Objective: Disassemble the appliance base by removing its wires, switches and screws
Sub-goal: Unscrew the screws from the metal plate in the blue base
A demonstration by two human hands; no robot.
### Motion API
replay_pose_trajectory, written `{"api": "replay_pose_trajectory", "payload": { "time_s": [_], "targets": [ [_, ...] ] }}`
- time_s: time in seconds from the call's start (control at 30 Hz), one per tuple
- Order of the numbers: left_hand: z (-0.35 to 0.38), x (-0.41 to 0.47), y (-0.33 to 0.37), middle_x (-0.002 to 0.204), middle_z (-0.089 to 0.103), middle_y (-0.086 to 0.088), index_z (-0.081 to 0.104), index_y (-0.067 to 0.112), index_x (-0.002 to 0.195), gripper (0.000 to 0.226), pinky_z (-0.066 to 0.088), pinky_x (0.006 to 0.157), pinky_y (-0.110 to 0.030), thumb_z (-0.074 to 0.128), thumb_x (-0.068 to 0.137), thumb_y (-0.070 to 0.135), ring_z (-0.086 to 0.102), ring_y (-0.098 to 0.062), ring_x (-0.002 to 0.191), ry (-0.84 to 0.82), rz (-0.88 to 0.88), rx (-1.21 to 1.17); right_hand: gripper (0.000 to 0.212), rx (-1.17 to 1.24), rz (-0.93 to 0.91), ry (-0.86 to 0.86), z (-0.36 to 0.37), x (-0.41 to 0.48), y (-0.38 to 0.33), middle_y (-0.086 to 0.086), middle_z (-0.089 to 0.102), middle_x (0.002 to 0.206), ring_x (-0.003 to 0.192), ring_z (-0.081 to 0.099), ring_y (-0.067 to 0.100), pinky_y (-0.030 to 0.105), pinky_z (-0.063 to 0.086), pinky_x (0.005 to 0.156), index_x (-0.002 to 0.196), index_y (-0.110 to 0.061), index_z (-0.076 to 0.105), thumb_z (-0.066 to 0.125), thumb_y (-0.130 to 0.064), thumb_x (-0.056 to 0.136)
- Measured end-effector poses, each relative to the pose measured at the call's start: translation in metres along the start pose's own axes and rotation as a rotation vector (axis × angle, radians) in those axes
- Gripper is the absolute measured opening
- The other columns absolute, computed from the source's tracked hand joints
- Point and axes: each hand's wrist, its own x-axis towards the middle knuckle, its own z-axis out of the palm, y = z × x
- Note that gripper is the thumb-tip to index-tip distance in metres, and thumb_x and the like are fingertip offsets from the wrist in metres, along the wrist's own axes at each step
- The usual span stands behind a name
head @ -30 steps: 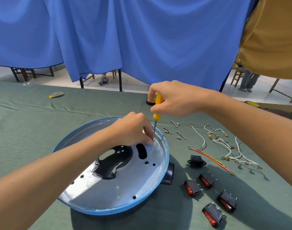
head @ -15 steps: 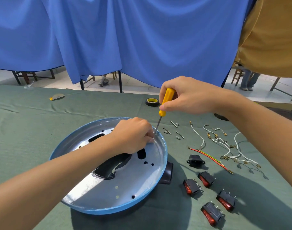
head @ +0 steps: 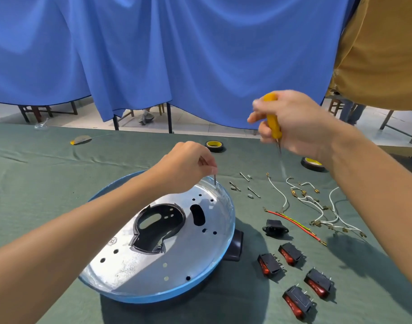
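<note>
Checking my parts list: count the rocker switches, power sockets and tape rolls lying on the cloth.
Rocker switches: 4
Power socket: 1
Tape rolls: 2
Total: 7

Left hand (head: 188,164) pinching screw (head: 215,179) above base (head: 153,298), right hand (head: 291,122) gripping screwdriver (head: 273,122)

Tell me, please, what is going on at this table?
A person is taking apart a round blue appliance base. The left hand pinches a thin screw just above the base's far rim, while the right hand grips a yellow screwdriver in the air, clear of the base. Loose screws, wires, four red switches and a black socket lie on the green cloth to the right.
</note>
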Motion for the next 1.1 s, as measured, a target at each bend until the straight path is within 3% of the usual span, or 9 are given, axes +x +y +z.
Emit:
{"api": "replay_pose_trajectory", "payload": {
  "time_s": [0.07,0.17,0.33,0.43,0.57,0.67,0.8,0.97,1.1],
  "targets": [
    [-0.001,0.001,0.002,0.077,0.060,0.018,0.065,0.028,0.078,0.012,0.046,0.073,-0.020,0.069,0.089,0.024,0.059,-0.015,0.084,0.042,0.016,-0.052,0.004,-0.238,0.052,-0.164,0.004,-0.002,0.011,0.015,0.063,0.082,0.041,0.031,0.010,0.022,0.029,0.042,0.091,-0.004,0.059,0.060,-0.008,0.092],
    [-0.001,0.005,0.006,0.079,0.067,0.007,0.067,0.027,0.080,0.009,0.042,0.067,-0.015,0.072,0.086,0.024,0.060,-0.013,0.078,0.088,0.022,-0.138,0.016,-0.488,0.049,-0.295,0.017,-0.006,0.030,0.003,0.054,0.061,0.043,0.032,0.010,0.023,0.030,0.040,0.102,-0.006,0.067,0.067,-0.008,0.087],
    [0.006,0.008,0.007,0.078,0.068,0.008,0.071,0.024,0.082,0.006,0.042,0.063,-0.009,0.071,0.087,0.021,0.059,-0.006,0.073,0.113,0.011,-0.259,0.012,-0.450,0.028,-0.314,0.029,-0.005,0.048,0.003,0.070,0.074,0.044,0.038,0.004,0.023,0.029,0.044,0.099,-0.005,0.069,0.066,-0.007,0.088],
    [0.014,0.009,0.002,0.086,0.068,0.008,0.070,0.022,0.091,0.003,0.045,0.069,-0.012,0.069,0.089,0.024,0.062,-0.011,0.084,0.132,-0.005,-0.248,0.008,-0.531,-0.030,-0.274,0.026,0.000,0.054,0.008,0.073,0.077,0.040,0.040,0.002,0.018,0.028,0.041,0.089,-0.008,0.073,0.065,-0.009,0.088],
    [0.024,0.009,-0.017,0.109,0.060,0.004,0.056,0.017,0.122,0.043,0.046,0.086,-0.027,0.064,0.089,0.043,0.055,-0.014,0.103,0.031,-0.046,0.020,0.015,-0.817,0.036,-0.250,0.018,0.008,0.067,-0.005,0.070,0.061,0.035,0.038,0.004,0.014,0.027,0.034,0.070,-0.011,0.075,0.075,-0.020,0.081],
    [0.027,0.007,-0.036,0.119,0.060,0.000,0.057,0.018,0.123,0.048,0.041,0.092,-0.035,0.055,0.091,0.054,0.052,-0.020,0.110,-0.101,-0.056,0.272,0.019,-0.914,0.164,-0.281,0.021,0.012,0.084,-0.001,0.073,0.067,0.045,0.044,0.008,0.019,0.034,0.040,0.075,-0.008,0.073,0.075,-0.026,0.082],
    [0.028,0.005,-0.051,0.108,0.057,0.009,0.052,0.028,0.124,0.047,0.023,0.086,-0.034,0.046,0.091,0.062,0.049,-0.015,0.104,-0.157,-0.087,0.320,0.025,-1.038,0.226,-0.313,0.034,0.016,0.099,0.005,0.071,0.072,0.066,0.057,0.021,0.029,0.048,0.056,0.077,0.000,0.066,0.073,-0.023,0.082],
    [0.029,0.002,-0.056,0.121,0.054,0.007,0.044,0.031,0.132,0.052,0.025,0.094,-0.037,0.043,0.092,0.063,0.045,-0.015,0.109,-0.160,-0.030,0.375,0.038,-1.160,0.200,-0.317,0.050,0.017,0.109,0.003,0.041,0.060,0.061,0.041,0.022,0.028,0.032,0.048,0.059,-0.014,0.039,0.068,-0.018,0.083],
    [0.031,-0.003,-0.058,0.131,0.049,0.007,0.039,0.032,0.137,0.055,0.024,0.103,-0.039,0.038,0.092,0.065,0.041,-0.018,0.122,-0.146,-0.008,0.415,0.041,-1.116,0.237,-0.323,0.046,0.019,0.106,0.005,0.043,0.059,0.060,0.040,0.023,0.028,0.033,0.052,0.057,-0.013,0.038,0.066,-0.023,0.085]
  ]
}}
